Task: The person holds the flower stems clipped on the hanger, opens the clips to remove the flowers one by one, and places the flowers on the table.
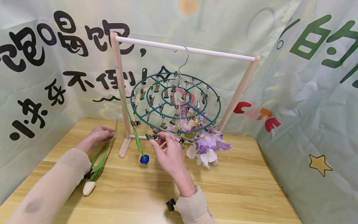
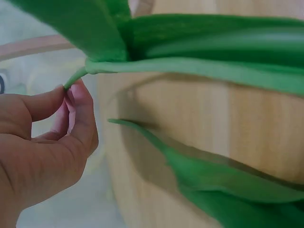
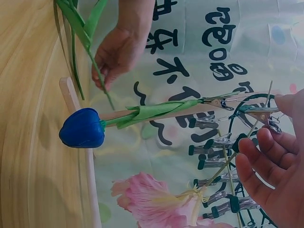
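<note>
My left hand point(image 1: 101, 134) pinches the thin end of a green stem point(image 2: 76, 77) between thumb and fingers, at the left of the table. The white tulip point(image 1: 89, 188) lies toward the front left, with green leaves point(image 1: 99, 165). My right hand point(image 1: 171, 153) holds a metal clip point(image 3: 260, 113) on the near rim of the round green rack point(image 1: 179, 132). A blue tulip point(image 1: 144, 159) hangs head down from another clip, left of that hand. Purple and white flowers point(image 1: 208, 143) hang at the rack's right side.
A wooden stand point(image 1: 118, 68) with a white bar point(image 1: 184, 49) carries the rack by its hook. Many small clips dangle from the rings. A black object point(image 1: 170, 205) lies beside my right sleeve. Printed cloth point(image 1: 313, 102) surrounds the table point(image 1: 237, 186).
</note>
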Demonstrator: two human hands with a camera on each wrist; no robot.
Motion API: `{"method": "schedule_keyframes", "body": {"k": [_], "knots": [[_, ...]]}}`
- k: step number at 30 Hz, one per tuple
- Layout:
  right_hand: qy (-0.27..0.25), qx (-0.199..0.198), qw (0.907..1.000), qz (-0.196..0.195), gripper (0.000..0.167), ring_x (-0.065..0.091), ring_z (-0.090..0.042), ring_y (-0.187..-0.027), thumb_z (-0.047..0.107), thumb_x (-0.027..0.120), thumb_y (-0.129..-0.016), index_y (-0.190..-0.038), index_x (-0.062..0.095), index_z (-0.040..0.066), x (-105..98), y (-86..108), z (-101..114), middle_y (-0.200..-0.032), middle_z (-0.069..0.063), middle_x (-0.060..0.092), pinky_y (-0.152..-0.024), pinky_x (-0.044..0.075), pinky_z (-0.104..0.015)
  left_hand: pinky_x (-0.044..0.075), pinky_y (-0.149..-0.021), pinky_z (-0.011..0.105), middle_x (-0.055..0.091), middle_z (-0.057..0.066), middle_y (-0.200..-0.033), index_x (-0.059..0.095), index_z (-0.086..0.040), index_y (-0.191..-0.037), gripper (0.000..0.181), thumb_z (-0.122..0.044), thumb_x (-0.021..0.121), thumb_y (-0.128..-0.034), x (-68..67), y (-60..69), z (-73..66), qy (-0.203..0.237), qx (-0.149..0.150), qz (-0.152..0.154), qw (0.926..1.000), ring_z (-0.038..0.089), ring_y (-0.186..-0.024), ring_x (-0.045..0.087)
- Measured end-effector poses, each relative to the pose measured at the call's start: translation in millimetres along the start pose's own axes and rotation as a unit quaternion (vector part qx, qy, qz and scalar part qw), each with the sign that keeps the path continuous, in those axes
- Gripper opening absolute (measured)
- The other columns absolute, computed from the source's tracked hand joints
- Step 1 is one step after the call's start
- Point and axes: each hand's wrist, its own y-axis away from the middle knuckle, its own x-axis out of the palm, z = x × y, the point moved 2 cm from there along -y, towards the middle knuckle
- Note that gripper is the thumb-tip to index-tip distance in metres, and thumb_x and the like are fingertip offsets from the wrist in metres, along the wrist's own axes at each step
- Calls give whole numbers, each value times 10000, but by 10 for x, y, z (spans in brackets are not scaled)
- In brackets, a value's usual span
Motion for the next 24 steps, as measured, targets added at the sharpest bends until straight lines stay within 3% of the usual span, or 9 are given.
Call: {"method": "schedule_keyframes", "body": {"k": [6, 12, 24], "knots": [[-31, 17, 10000, 14, 308, 635, -196, -831, 253, 727, -992, -1175, 670, 12, -1, -5, -1, -911, -45, 651, -689, 630, -415, 606, -699, 212, 611, 90, -981, 378, 235, -1433, 467, 13, 535, -1053, 49, -38, 122, -62, -141, 92, 9998, 100, -740, 613], [-32, -11, 10000, 7, 312, 637, -204, -834, 255, 728, -991, -1173, 673, 7, 5, -7, -6, -908, -47, 652, -688, 629, -409, 613, -674, 218, 586, 46, -845, 458, 246, -1346, 391, 33, 553, -1033, 121, -25, 167, -416, -185, 48, 9990, 105, -714, 598], [-11, -129, 9999, -12, 302, 646, -233, -817, 239, 735, -986, -1163, 667, 4, 4, -1, -11, -900, -58, 650, -671, 626, -376, 636, -658, 267, 631, 108, -884, 596, 201, -1202, 289, 45, 615, -960, 198, -54, 201, -1182, -6, -218, 9927, 151, -747, 629]]}}
